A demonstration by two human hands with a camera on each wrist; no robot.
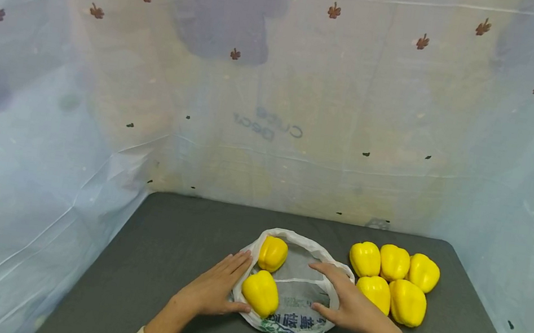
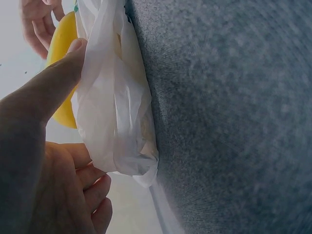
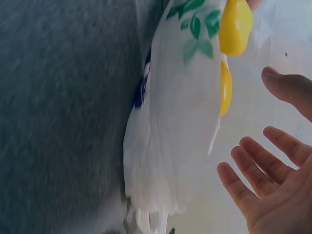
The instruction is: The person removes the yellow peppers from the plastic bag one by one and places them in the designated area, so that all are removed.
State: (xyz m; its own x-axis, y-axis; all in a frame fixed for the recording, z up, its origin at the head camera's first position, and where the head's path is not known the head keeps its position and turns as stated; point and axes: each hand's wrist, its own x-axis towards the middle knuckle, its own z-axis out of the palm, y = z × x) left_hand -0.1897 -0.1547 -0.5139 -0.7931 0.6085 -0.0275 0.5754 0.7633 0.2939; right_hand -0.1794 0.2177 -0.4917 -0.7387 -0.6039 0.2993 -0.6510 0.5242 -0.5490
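A white plastic bag with blue and green print lies on the table, its mouth spread wide. Inside on its left part sit two yellow bell peppers, a rear pepper and a front pepper. My left hand rests at the bag's left rim, fingers fairly straight, thumb against the rim beside the front pepper. Held above the bag's right side, my right hand has its thumb and fingers spread with nothing between them. In the right wrist view the right hand is apart from the bag.
Several more yellow bell peppers stand grouped to the right of the bag, just beyond my right hand. The dark grey table ends at a patterned curtain at the back. Curtains also hang along both sides.
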